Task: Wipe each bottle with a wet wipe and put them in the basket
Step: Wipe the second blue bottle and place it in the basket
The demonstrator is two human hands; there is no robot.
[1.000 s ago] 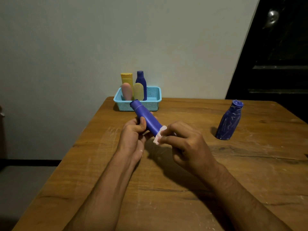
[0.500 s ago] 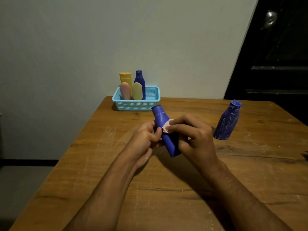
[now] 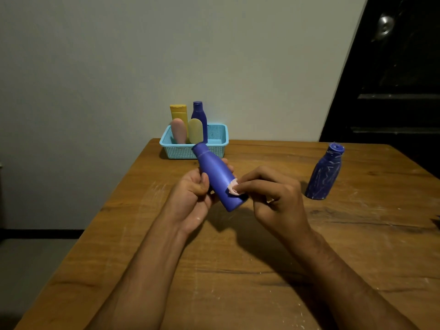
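Since half a second before, the wipe had slid from near the cap down toward the base of the bottle, which tilted over the counter. My left hand gripped its middle; my right hand pinched the wipe against it. It seemed light, stiff, smooth plastic, likely slippery when wet, best held mid-body. I could read no label or writing.

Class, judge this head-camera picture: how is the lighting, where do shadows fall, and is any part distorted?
Head view: dim light; hands and bottle cast a shadow on the table towards the camera; glare on the door knob; wide-angle lens tilts the door edge.
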